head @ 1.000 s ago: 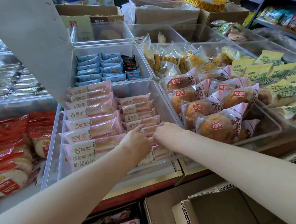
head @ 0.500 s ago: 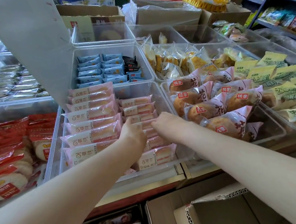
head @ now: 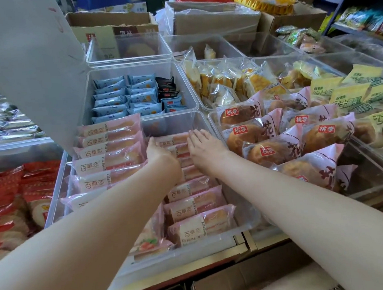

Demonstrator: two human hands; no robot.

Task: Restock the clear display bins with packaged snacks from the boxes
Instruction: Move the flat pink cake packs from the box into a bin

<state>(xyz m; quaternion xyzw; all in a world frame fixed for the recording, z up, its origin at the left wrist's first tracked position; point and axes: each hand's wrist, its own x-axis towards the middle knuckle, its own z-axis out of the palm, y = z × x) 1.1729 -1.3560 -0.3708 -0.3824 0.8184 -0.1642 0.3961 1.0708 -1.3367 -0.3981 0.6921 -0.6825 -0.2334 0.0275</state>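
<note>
So the bench [head: 194,261] had a metal-trimmed front edge and was basically covered in clear bins [head: 367,179] sitting edge to edge. The one under the hands [head: 187,148] held pink toast packs; bins further back and off to both sides sat touching it, with cardboard boxes [head: 213,21] behind them.

Small shop: clear display bins [head: 190,113] of packaged snacks, stocked shelves [head: 357,8], cardboard boxes [head: 211,19].

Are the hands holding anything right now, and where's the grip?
No grip. Left hand and right hand lie flat against the ends of the pink packs, fingers straight, pressing rather than holding.
</note>
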